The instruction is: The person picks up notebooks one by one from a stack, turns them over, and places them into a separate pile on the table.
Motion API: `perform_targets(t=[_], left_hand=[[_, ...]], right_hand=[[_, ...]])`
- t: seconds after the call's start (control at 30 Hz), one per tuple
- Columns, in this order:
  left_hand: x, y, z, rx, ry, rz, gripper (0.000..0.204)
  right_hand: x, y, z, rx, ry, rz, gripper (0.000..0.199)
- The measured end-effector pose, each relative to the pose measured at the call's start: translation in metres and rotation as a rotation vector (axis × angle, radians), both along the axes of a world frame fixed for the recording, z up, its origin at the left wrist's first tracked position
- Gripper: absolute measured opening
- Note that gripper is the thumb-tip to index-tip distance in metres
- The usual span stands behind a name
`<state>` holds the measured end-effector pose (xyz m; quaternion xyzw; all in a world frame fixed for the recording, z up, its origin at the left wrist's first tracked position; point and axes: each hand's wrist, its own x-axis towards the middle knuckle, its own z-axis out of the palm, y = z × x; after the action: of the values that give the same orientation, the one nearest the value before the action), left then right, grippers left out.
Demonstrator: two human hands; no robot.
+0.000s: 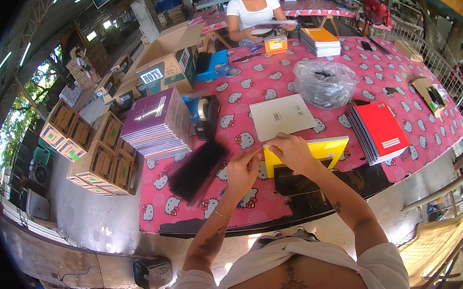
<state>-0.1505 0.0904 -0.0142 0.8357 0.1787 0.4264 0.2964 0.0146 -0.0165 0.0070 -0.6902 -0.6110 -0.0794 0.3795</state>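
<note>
A yellow notebook (329, 149) stands tilted on its edge against a dark block (300, 179) near the table's front. My right hand (294, 153) reaches over its upper left corner, fingertips pinched together. Just left of that corner is my left hand (244, 172), its fingers closed in a pinch. Whatever thin thing either hand may hold is too small to make out. Left of my left hand lies a bundle of thin black strands (198, 172). A cream cover sheet (282, 117) lies flat beyond the notebook.
Purple notebooks (149, 118) are stacked at left beside a tape dispenser (205, 116). Red notebooks (382, 131) are piled at right. Behind are a clear plastic bag (325, 81), yellow-orange notebooks (320, 36) and an open carton (167, 67). Across the table, a person (254, 13) holds a flat item.
</note>
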Motion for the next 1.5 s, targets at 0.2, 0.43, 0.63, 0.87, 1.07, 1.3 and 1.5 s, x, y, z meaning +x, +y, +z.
perform_targets(t=[0.2,0.43,0.63,0.87,1.07,1.3,1.5], left_hand=[[0.001,0.013,0.015,0.058,0.305,0.110,0.017],[0.003,0.027,0.027,0.195,0.270,-0.106,0.024],[0.016,0.034,0.028,0.237,0.453,-0.301,0.034],[0.023,0.033,0.028,0.178,0.457,-0.300,0.022],[0.040,0.023,0.026,0.388,0.526,-0.176,0.037],[0.020,-0.052,-0.056,0.553,0.555,0.130,0.085],[0.057,0.000,-0.017,0.733,0.584,0.253,0.084]], right_hand=[[-0.003,-0.003,0.000,0.007,-0.016,-0.006,0.010],[-0.004,-0.006,-0.002,0.001,-0.004,0.015,0.012],[0.001,-0.011,0.006,0.006,0.043,0.058,0.016],[0.045,-0.051,0.006,-0.211,-0.074,-0.034,0.019],[0.050,-0.046,0.006,-0.262,-0.054,-0.035,0.018],[0.048,-0.040,0.008,-0.242,-0.029,-0.065,0.018],[0.048,-0.043,0.006,-0.261,-0.026,-0.038,0.017]])
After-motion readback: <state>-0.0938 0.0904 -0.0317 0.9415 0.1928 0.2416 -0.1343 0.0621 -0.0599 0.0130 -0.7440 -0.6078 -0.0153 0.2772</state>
